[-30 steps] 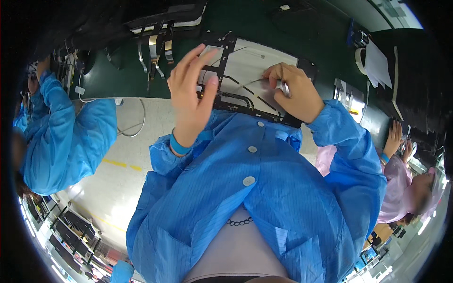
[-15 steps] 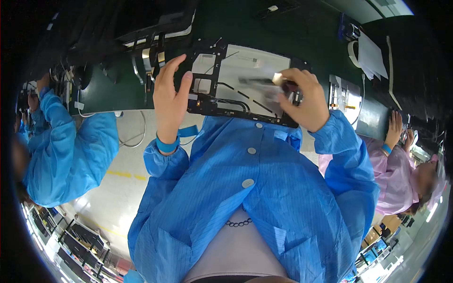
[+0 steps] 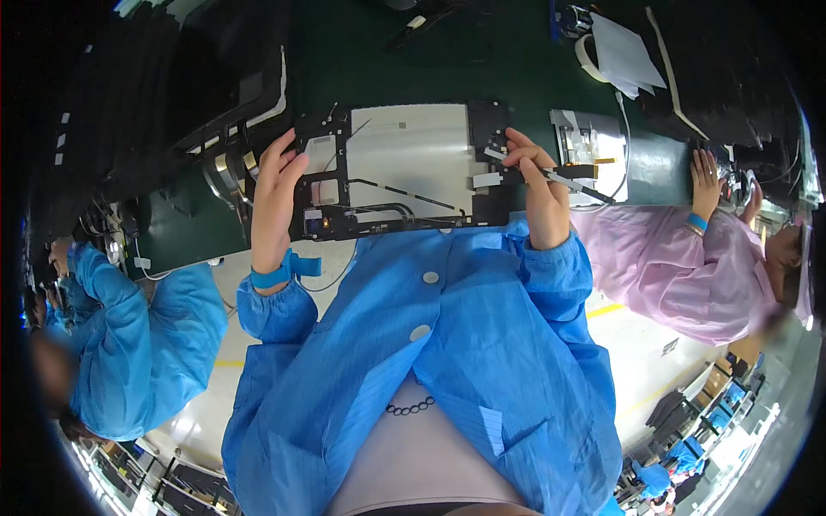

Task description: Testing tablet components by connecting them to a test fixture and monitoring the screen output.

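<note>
An open tablet-like housing point(image 3: 410, 163) lies before me near the table's front edge, with a black frame, a large pale panel and dark cables along its lower part. My left hand point(image 3: 274, 202) holds its left edge, thumb and fingers against the frame. At the right edge, my right hand point(image 3: 544, 196) is closed round a slim tweezer-like tool point(image 3: 581, 187), dark at its outer end. Its fingertips are by the housing's right side, beside a small white tab point(image 3: 487, 180). A blue wrist strap point(image 3: 274, 277) circles my left wrist.
Right of the housing lies a pale panel point(image 3: 613, 142) with an orange-tipped black ribbon. Paper sheets point(image 3: 625, 53) and a tape roll point(image 3: 588, 58) sit farther back. Ribbon cables point(image 3: 231, 163) hang at the left. Co-workers in blue point(image 3: 142, 344) and pink point(image 3: 671, 267) sit on either side.
My right hand has drawn back from over the pale panel to the housing's right edge, the slim tool still in it. My left hand has closed in on the left edge.
</note>
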{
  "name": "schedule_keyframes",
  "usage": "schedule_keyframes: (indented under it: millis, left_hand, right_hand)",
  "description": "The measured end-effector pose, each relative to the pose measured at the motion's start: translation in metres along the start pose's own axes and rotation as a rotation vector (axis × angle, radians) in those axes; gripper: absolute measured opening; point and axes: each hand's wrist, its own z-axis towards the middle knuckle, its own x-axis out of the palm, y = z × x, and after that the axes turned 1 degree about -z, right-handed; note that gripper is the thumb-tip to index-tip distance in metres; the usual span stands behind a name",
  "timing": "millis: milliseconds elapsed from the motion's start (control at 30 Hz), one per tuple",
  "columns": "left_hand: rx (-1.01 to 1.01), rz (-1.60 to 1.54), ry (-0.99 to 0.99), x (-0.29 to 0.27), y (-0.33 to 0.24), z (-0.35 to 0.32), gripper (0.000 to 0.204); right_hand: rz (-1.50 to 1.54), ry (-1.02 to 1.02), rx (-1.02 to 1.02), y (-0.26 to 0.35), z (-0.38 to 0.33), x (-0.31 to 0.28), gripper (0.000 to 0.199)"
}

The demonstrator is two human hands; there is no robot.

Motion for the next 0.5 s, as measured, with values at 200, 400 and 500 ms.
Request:
schedule_keyframes:
  millis: [200,400,500]
  left_hand:
    - [-0.087,-0.428,0.201,-0.027,-0.001,0.007,0.044]
    - [-0.237,-0.436,0.114,-0.026,-0.042,-0.007,0.041]
    - [-0.105,-0.626,0.235,-0.047,-0.003,0.016,0.041]
  right_hand:
    - [-0.011,0.048,-0.010,0.007,0.005,0.001,0.022]
    - [-0.238,0.223,-0.215,0.018,0.008,-0.014,0.027]
    - [-0.387,0.385,-0.369,0.049,0.014,-0.020,0.026]
